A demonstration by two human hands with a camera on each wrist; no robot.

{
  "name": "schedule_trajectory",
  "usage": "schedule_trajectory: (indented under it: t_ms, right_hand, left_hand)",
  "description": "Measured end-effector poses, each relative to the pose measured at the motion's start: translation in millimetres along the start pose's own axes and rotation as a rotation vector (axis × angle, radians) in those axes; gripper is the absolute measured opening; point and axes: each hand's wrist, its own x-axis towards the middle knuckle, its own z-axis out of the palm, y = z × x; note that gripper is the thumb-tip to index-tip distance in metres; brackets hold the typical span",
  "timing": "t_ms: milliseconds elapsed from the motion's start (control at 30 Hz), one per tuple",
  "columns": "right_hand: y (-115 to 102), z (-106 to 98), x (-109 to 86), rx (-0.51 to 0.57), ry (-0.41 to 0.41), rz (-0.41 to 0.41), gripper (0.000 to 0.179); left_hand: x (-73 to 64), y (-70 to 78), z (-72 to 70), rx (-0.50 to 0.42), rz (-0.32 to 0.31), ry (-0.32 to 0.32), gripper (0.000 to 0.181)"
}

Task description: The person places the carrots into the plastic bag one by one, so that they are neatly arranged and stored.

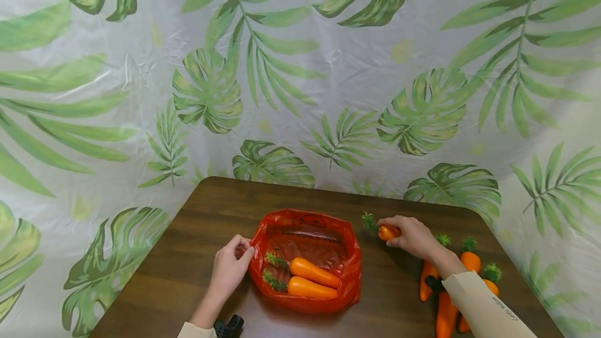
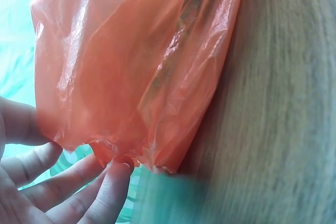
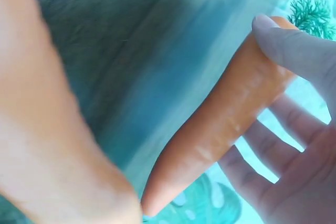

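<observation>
A red plastic bag (image 1: 351, 270) lies wide open on the table, with two orange carrots (image 1: 313, 287) inside, green tops to the left. My left hand (image 1: 231, 265) pinches the bag's left rim between thumb and fingers; the left wrist view shows the thin red film (image 2: 121, 66) at the fingertips. Right of the bag, my right hand (image 1: 413, 236) holds another carrot (image 1: 388, 232) near its leafy top. In the right wrist view the thumb lies across this carrot (image 3: 210, 114), its tip pointing away from the green leaves (image 3: 311, 18).
Several more carrots (image 1: 446, 314) lie at the table's right side, partly hidden under my right forearm. The dark wooden table (image 1: 225, 197) ends at a leaf-patterned curtain (image 1: 281, 93) behind it. One large blurred carrot (image 3: 47, 108) fills the left of the right wrist view.
</observation>
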Motion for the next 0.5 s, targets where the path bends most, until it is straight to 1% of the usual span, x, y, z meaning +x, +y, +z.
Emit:
schedule_trajectory:
  t_ms: [133,267,500]
  right_hand:
    - [-11,-9,1.6,-0.02,0.02,-0.017,0.056]
    - [-23,-17,3.6,-0.034,0.046,-0.04,0.056]
    - [-38,-25,3.8,-0.037,0.064,-0.053,0.057]
  left_hand:
    - [1.1,0.6,0.0,0.011,0.009,0.01,0.016]
    - [1.7,1.1,0.2,0.003,0.016,0.013,0.015]
    - [-0.3,-0.3,0.8,-0.004,0.003,0.002,0.015]
